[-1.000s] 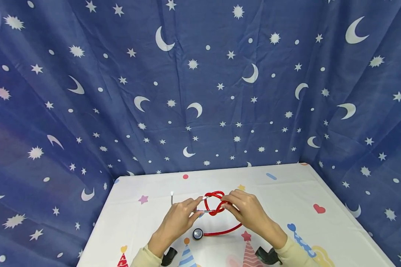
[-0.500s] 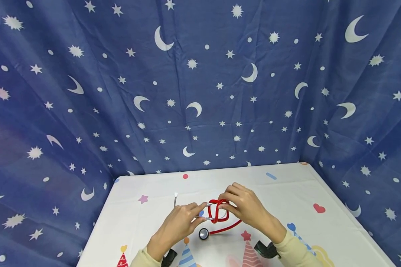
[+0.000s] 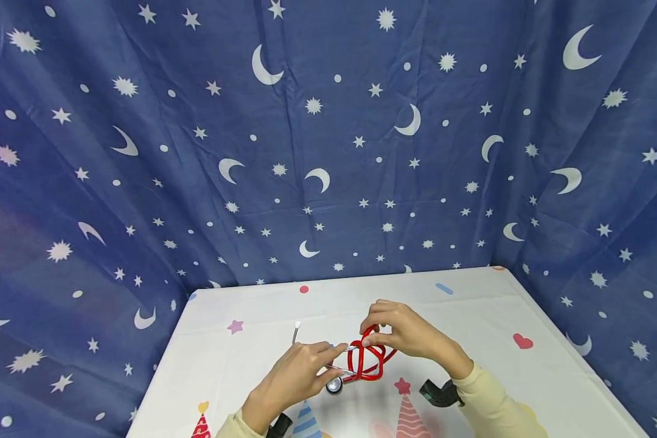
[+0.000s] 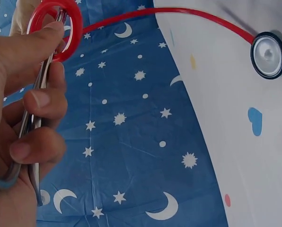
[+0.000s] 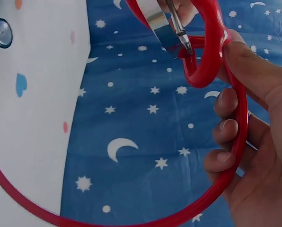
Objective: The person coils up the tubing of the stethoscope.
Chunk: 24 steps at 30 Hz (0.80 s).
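White party-print tablecloth [image 3: 443, 316] before a blue moon-and-star curtain [image 3: 361, 252]: over the cloth, a red stethoscope [image 3: 361, 359] spans both hands, the left hand [image 3: 298, 372] pinching its metal ear tubes [image 4: 34, 175], the right hand [image 3: 402, 330] gripping the tubing [image 5: 243, 113]. Compared with a second earlier, the loops sit nearer the wearer and a gripped strand rises above them, suggesting that the tangle is being reworked and remains unresolved.
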{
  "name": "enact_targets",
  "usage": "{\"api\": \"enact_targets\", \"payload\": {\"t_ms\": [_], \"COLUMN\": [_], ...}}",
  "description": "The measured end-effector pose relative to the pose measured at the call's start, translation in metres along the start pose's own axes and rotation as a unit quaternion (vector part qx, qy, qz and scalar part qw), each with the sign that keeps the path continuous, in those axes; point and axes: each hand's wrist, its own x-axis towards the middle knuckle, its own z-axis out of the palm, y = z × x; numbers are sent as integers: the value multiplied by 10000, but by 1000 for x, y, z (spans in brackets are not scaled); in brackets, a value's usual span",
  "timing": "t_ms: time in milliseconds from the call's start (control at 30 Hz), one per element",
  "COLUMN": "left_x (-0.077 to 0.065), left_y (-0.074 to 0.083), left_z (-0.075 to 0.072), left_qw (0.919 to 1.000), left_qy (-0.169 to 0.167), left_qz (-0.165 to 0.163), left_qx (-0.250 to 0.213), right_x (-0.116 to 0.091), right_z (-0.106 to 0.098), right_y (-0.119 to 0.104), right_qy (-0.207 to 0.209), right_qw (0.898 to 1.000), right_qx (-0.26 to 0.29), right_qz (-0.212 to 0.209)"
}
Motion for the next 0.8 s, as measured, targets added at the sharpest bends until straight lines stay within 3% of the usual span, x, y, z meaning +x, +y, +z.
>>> {"api": "enact_targets", "payload": {"t_ms": [300,467,633,800], "left_x": [2,1,0,-2], "left_y": [0,1,1,0], "left_z": [6,6,5,5], "left_qw": [9998,9957,9878,9846], "left_qy": [-18,111,206,467], "left_qz": [53,-19,-49,32], "left_qx": [-213,-924,-1545,-1683], "right_x": [-7,-5,-1,3], "right_z": [3,6,11,12], "right_y": [7,12,13,4], "right_qy": [-20,156,115,241], "right_qw": [9985,9955,9838,9716], "right_qx": [513,933,1791,2352], "right_qz": [166,14,36,131]}}
